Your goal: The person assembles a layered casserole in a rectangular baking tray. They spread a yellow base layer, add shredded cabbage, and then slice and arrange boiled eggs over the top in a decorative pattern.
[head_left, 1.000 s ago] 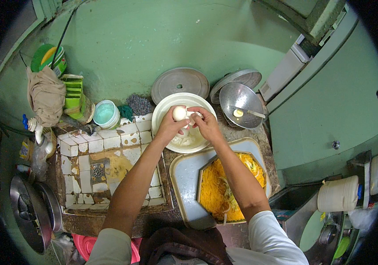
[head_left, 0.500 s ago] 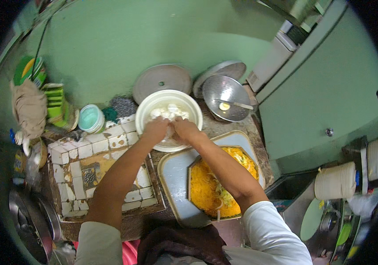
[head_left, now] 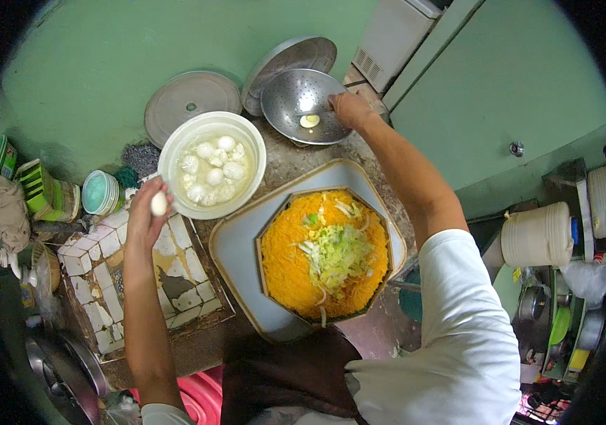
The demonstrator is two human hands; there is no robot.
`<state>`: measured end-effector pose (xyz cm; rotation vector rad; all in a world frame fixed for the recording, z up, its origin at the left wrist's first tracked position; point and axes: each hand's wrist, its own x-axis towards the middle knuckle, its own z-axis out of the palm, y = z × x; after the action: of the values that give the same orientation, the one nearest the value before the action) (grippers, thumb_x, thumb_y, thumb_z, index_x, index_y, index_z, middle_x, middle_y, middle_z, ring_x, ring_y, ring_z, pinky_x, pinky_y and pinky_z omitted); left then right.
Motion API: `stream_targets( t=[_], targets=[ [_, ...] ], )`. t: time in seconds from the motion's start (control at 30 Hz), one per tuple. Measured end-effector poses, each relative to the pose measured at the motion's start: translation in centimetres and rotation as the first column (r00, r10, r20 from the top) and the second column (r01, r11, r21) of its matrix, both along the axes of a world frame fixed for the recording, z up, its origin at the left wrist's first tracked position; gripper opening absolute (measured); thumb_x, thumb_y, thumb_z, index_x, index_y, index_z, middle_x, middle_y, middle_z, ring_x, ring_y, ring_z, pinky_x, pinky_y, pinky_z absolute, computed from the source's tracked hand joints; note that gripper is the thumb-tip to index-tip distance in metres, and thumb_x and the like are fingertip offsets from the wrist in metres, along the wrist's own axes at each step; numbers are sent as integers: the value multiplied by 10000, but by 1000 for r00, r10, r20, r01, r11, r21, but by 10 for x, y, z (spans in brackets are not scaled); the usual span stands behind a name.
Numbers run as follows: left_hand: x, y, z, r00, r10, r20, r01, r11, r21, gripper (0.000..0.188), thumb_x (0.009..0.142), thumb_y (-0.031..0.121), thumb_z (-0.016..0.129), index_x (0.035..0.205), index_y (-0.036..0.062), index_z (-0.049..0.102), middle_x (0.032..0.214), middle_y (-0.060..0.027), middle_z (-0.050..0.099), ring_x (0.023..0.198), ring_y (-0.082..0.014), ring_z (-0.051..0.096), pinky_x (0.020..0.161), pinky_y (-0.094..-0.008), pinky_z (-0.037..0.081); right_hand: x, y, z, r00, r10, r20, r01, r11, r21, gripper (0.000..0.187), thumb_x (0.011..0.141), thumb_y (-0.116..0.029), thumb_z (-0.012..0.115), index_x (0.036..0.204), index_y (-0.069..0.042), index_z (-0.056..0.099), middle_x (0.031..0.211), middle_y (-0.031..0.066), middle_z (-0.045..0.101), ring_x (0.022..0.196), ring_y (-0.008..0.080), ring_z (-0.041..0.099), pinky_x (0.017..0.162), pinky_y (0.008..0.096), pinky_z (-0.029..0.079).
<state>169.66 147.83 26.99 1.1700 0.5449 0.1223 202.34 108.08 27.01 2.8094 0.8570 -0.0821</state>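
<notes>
Head view, the only one. Left hand point(head_left: 146, 214) out at the left of the white bowl point(head_left: 207, 126), above the near edge of the tiled basin point(head_left: 110, 244); its grip is closed lightly, thumb and fingers around one smooth white egg point(head_left: 158, 204). More eggs point(head_left: 233, 170) sit in the bowl's cloudy water, pale scraps among them.

Right hand point(head_left: 351, 111) at the right rim of the perforated metal colander point(head_left: 289, 99), fingers curled. Cannot tell whether that grip holds anything; the palm side is hidden. A cut egg piece point(head_left: 309, 121), yolk up, lies inside the colander.

Change: half a second ago both hands were together in the bowl; now they are well apart, one egg lifted clear. The knife that lay across the colander's rim is no longer plain to see; the right hand covers about that spot. My reading: shelling and rinsing look finished for this egg, and work is shifting toward the colander.

Nearer the body, on the bench point(head_left: 280, 157), a pale tray point(head_left: 236, 248) carries a many-sided dish of shredded orange food point(head_left: 285, 265) topped with light-green shreds point(head_left: 338, 251).
</notes>
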Motion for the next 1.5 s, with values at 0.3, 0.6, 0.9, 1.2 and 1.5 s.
stream_targets(
  t=[0.3, 0.6, 0.9, 1.2, 1.5],
  targets=[
    [-148, -14, -37, 956, -59, -287, 170, 910, 379, 221, 951, 190, 626, 1070, 4, 629, 893, -56, 638, 558, -122, 586, 445, -244, 453, -186, -130, 37, 976, -202, -78, 199, 694, 692, 184, 910, -161, 607, 1017, -13, 624, 959, 208, 674, 845, 371, 660, 742, 463, 519],
    [-175, -67, -30, 991, -135, -20, 128, 973, -194, 272, 970, 280, 616, 1108, 47, 607, 872, -38, 623, 706, -156, 642, 541, -296, 531, -328, -152, -27, 953, -282, -108, 268, 625, 733, 187, 861, -122, 650, 1027, -35, 636, 1002, 184, 642, 960, 363, 626, 837, 434, 504],
    [-230, -82, -37, 976, -146, -160, 146, 989, -11, 287, 969, 268, 617, 1113, 23, 582, 878, -40, 605, 716, -144, 637, 550, -265, 530, -429, -175, 15, 967, -154, -204, 255, 608, 752, 144, 842, -109, 607, 967, -54, 652, 961, 144, 667, 861, 355, 646, 756, 434, 520],
    [-264, -77, -49, 989, -121, -86, 113, 989, -95, 288, 977, 282, 616, 1127, 41, 565, 874, -37, 609, 711, -146, 639, 535, -270, 528, -454, -169, 23, 948, 180, -263, -16, 851, 525, 234, 749, -75, 623, 981, -90, 658, 936, 125, 661, 865, 346, 651, 756, 438, 527],
    [-238, -99, -31, 987, -135, -91, 131, 990, -49, 260, 982, 267, 596, 1096, 36, 567, 865, -36, 606, 721, -144, 640, 543, -272, 530, -434, -159, 13, 937, -211, -280, 350, 617, 705, 257, 806, -87, 604, 1058, -66, 650, 1019, 152, 643, 942, 347, 640, 815, 428, 520]
  ],
)
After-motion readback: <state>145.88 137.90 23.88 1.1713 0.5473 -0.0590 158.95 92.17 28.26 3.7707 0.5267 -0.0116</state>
